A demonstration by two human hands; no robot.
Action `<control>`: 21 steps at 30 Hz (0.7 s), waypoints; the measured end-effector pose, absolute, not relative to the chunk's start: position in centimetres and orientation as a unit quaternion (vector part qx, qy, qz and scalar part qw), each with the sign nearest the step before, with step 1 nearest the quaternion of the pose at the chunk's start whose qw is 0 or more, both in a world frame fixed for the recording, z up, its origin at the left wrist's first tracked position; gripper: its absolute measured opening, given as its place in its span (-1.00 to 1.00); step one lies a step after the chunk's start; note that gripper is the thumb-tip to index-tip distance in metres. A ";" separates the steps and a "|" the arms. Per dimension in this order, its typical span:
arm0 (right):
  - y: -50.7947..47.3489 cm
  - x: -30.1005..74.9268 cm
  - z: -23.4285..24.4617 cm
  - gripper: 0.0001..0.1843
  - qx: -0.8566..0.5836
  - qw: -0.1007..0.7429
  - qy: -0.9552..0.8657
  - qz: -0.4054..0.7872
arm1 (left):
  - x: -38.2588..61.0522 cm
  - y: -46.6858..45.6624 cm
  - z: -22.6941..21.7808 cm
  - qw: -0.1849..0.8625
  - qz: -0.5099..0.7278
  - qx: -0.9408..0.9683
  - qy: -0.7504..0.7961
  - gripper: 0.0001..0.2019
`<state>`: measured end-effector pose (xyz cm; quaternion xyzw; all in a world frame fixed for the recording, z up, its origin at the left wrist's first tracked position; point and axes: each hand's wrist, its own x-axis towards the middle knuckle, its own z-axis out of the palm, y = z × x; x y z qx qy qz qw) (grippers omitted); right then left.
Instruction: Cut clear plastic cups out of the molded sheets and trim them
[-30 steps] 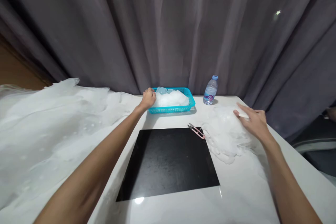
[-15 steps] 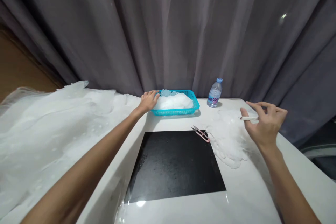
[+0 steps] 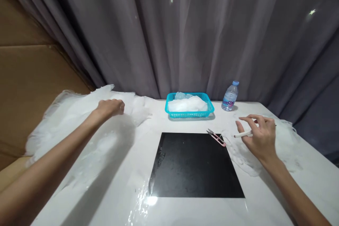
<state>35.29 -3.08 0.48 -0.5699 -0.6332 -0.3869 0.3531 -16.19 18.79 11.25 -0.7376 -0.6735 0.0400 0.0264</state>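
Observation:
My left hand (image 3: pixel 110 108) is over the pile of thin white translucent sheets (image 3: pixel 103 144) on the left, its fingers curled in and their tips hidden. Whether a sheet is pinched in them I cannot make out. In my right hand (image 3: pixel 261 136) a slim white pen-like stick (image 3: pixel 243 134) with a dark tip lies across the curled fingers, while thumb and index finger stand apart. Beneath and beside that hand, more thin white sheets (image 3: pixel 286 148) are spread on the table. Pink-handled thread snips (image 3: pixel 217 138) rest on the upper right corner of a black rectangular mat (image 3: pixel 196 166).
A turquoise basket (image 3: pixel 189 114) with a white fluffy mass and some clear pieces stands at the back. Right of it is an upright water bottle (image 3: pixel 230 97). A grey curtain (image 3: pixel 185 42) hangs behind the white table (image 3: pixel 182 212); brown cardboard (image 3: pixel 31 77) stands at left.
My left hand has left the basket's left side and moved left over the white sheets, its fingers now curled. The right hand still holds the white stick. The view has turned left.

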 end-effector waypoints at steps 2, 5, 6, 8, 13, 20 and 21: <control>-3.1 35.0 0.3 -0.80 -0.578 0.346 -0.642 -0.367 | -16.4 19.0 11.1 0.008 0.063 -0.727 -0.683 -0.63; -3.3 34.5 0.0 -0.80 -0.594 0.343 -0.648 -0.332 | -16.0 19.3 10.1 -0.028 0.070 -0.743 -0.665 -0.66; -3.4 34.2 0.0 -0.80 -0.597 0.344 -0.649 -0.324 | -15.9 19.3 9.7 -0.039 0.060 -0.755 -0.652 -0.69; -3.5 33.8 -0.1 -0.80 -0.599 0.344 -0.654 -0.310 | -15.5 19.1 9.0 -0.067 0.032 -0.774 -0.629 -0.77; -3.5 32.9 -0.5 -0.81 -0.587 0.341 -0.673 -0.295 | -14.0 17.5 9.3 -0.179 -0.055 -0.792 -0.581 -0.71; -3.7 31.5 -1.0 -0.75 -0.557 0.345 -0.731 -0.191 | -8.9 13.0 11.0 -0.315 -0.147 -0.751 -0.561 -0.54; -3.8 31.0 -1.1 -0.74 -0.548 0.346 -0.745 -0.159 | -8.0 12.1 10.9 -0.323 -0.157 -0.750 -0.556 -0.53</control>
